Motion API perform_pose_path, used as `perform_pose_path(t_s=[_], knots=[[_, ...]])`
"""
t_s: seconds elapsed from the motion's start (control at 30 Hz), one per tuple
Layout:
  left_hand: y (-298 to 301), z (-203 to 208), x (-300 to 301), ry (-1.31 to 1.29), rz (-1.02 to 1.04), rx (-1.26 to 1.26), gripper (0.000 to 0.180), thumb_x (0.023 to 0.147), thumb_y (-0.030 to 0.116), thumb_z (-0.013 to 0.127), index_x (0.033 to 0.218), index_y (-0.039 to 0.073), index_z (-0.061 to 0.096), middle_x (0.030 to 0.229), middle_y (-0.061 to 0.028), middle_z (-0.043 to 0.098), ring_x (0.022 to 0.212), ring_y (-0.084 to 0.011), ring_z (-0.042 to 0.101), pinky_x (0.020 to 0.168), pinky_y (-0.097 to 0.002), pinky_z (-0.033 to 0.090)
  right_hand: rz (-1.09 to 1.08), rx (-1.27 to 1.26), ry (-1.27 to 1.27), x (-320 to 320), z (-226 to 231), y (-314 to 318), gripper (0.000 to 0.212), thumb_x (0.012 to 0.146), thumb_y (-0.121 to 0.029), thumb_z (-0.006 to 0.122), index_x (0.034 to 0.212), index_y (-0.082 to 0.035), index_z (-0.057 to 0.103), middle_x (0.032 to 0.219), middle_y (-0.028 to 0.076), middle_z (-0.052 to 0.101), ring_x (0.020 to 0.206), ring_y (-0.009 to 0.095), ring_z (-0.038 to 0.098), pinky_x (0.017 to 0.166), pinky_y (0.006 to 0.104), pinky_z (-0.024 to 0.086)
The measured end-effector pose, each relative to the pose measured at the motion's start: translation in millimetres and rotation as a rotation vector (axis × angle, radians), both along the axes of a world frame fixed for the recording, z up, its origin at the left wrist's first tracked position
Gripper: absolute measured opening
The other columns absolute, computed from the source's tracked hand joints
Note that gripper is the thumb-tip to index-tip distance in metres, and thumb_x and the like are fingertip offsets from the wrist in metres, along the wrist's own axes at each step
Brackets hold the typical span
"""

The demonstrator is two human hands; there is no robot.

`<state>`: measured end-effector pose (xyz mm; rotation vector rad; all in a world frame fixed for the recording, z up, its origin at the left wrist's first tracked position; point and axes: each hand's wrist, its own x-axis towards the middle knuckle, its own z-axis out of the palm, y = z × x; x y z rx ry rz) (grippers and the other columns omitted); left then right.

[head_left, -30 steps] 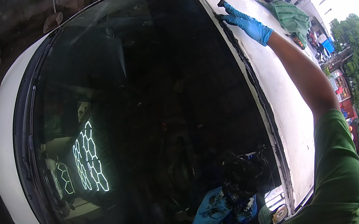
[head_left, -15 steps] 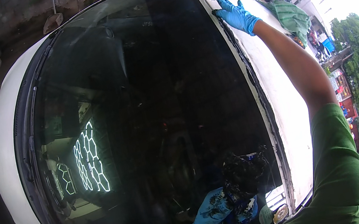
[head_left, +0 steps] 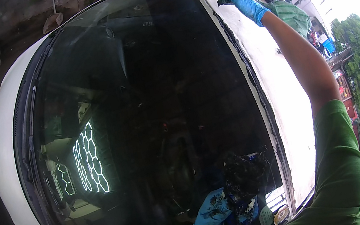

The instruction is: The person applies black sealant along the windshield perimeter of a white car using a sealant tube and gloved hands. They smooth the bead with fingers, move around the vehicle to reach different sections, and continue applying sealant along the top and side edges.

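Observation:
My left hand (head_left: 211, 214), in a blue glove smeared black, is closed round a blue object covered in a black sticky mass (head_left: 245, 175) at the bottom centre. Whether that object is a tub or a packet cannot be made out. Stretched out to the far right, my right hand (head_left: 245, 5) wears a blue glove with blackened fingertips. Its fingers are apart above the white roof (head_left: 272, 68), with nothing visible between them. A ragged black bead of sealant (head_left: 249, 70) runs along the seam between roof and dark windshield (head_left: 153, 93).
A green cloth (head_left: 287, 15) lies on the roof beyond my right wrist. Wipers (head_left: 33, 132) line the windshield's left edge, beside the white hood (head_left: 2, 147). Honeycomb lights (head_left: 90, 158) are reflected in the glass. A round pale sticker (head_left: 266, 216) is near my left hand.
My right hand has lifted off the sealant bead and moved a little up and to the right, towards the green cloth. The left hand has stayed in place with its black-smeared object.

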<state>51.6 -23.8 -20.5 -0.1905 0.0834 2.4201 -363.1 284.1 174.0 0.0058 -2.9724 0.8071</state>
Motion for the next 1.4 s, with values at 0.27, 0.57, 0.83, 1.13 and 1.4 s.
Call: perform_pose_path(t_s=[0.27, 0.57, 0.83, 1.13, 1.4], knots=[[6, -11, -1, 0.044, -0.076, 0.087, 0.052, 0.082, 0.005, 0.069, 0.128, -0.008, 0.051, 0.121, -0.0133, 0.062, 0.107, -0.0196, 0.059, 0.094, -0.0331, 0.045, 0.065, 0.233, -0.03, -3, -7, 2, 0.069, 0.09, -0.041, 0.058, 0.145, -0.007, 0.035, 0.145, 0.015, 0.043, 0.136, 0.028, 0.039, 0.113, 0.0372, 0.026], [-4, 7, 1, 0.012, 0.148, 0.152, 0.052, 0.081, 0.0, 0.067, 0.13, -0.008, 0.049, 0.122, -0.0138, 0.061, 0.109, -0.0202, 0.059, 0.095, -0.0333, 0.045, 0.069, 0.799, -0.05, 4, -10, -14, 0.064, 0.095, -0.044, 0.043, 0.151, -0.02, 0.023, 0.146, 0.01, 0.043, 0.136, 0.029, 0.039, 0.117, 0.0562, 0.007], [3, -12, 6, -0.087, 0.071, 0.321, 0.047, 0.083, -0.003, 0.065, 0.128, -0.007, 0.05, 0.123, -0.0152, 0.06, 0.11, -0.0208, 0.058, 0.097, -0.0347, 0.045, 0.131, 0.705, 0.024, 16, -7, -1, 0.059, 0.094, -0.034, 0.043, 0.149, -0.018, 0.03, 0.128, 0.013, 0.061, 0.127, 0.029, 0.05, 0.117, 0.0453, 0.018], [7, -12, 4, -0.08, 0.084, 0.332, 0.046, 0.083, -0.003, 0.065, 0.127, -0.007, 0.052, 0.121, -0.0153, 0.061, 0.11, -0.0206, 0.058, 0.098, -0.0348, 0.044, 0.141, 0.058, 0.067, 28, 1, 7, 0.052, 0.094, -0.02, 0.047, 0.144, -0.011, 0.036, 0.122, 0.013, 0.057, 0.119, 0.024, 0.052, 0.108, 0.0348, 0.034], [-1, -4, 2, -0.056, 0.12, 0.236, 0.046, 0.083, -0.005, 0.065, 0.127, -0.007, 0.052, 0.122, -0.0151, 0.061, 0.11, -0.0205, 0.058, 0.098, -0.0342, 0.044, 0.212, -0.055, 0.059, 12, -17, 1, 0.061, 0.094, -0.023, 0.05, 0.15, -0.011, 0.027, 0.149, 0.016, 0.032, 0.139, 0.026, 0.032, 0.113, 0.0357, 0.031]])
